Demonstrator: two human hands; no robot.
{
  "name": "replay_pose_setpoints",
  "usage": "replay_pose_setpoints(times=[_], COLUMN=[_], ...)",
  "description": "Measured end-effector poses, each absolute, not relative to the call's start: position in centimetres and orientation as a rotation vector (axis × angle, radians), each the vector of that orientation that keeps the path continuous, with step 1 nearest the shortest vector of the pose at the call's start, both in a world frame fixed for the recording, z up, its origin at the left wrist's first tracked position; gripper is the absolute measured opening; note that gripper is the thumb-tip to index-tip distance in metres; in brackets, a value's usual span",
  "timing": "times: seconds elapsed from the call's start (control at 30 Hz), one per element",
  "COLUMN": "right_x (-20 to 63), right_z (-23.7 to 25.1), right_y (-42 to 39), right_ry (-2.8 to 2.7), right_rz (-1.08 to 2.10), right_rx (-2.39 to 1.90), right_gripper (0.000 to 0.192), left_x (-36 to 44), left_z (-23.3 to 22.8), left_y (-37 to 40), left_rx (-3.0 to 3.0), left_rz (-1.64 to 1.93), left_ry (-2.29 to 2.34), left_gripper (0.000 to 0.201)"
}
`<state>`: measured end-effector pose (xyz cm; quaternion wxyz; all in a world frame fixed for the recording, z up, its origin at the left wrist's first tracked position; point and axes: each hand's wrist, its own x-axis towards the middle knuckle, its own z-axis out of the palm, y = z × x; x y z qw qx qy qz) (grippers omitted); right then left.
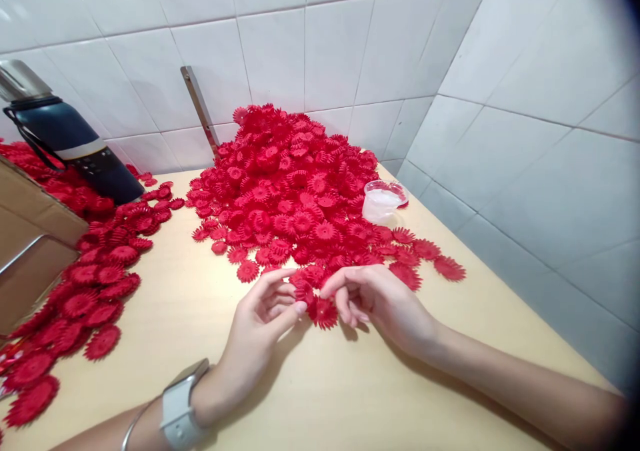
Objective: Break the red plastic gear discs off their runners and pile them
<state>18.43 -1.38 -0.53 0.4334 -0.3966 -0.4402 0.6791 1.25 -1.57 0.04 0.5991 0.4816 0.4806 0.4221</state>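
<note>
Red fringed fabric flowers (280, 191) are heaped in front of me, with a few loose ones at the near edge. My left hand (260, 311) is beside these, its thumb and fingers curved and apart; the thumb tip is by a flower (304, 290). Opposite it, my right hand (383, 301) has its index finger stretched toward the same small cluster and its other fingers loosely bent. Between the two hands a red flower (325, 312) lies at the heap's front. Whether either fingertip presses on a flower is hard to make out.
A clear plastic cup (383, 203) stands at the heap's right side. On the left are a dark blue thermos (95, 148), a cardboard box (35, 231) and more red flowers (83, 301). A metal strip (200, 111) leans on the tiled wall (330, 51) behind the pale table (340, 398).
</note>
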Motion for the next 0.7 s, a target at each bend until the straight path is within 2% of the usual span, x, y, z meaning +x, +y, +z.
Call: replay_pose_setpoints(times=[0.2,0.4,0.7], right_x=[18.33,18.38,17.55], right_z=[-0.38,-0.41,0.17], right_y=[-1.27,-1.32,-1.86], right_ry=[-0.904,-0.878,-1.337], right_rz=[1.854,1.88,1.701], right_rx=[-0.91,-0.891,-1.132], right_gripper=[0.034,0.035,0.025], left_x=[1.19,1.17,1.12], left_z=[-0.08,-0.13,-0.06], left_y=[-1.51,-1.57,-1.88], left_rx=[1.1,1.097,1.111], left_rz=[0.971,0.957,0.925], left_ry=[1.091,1.076,1.05], left_gripper=[0.03,0.029,0.029])
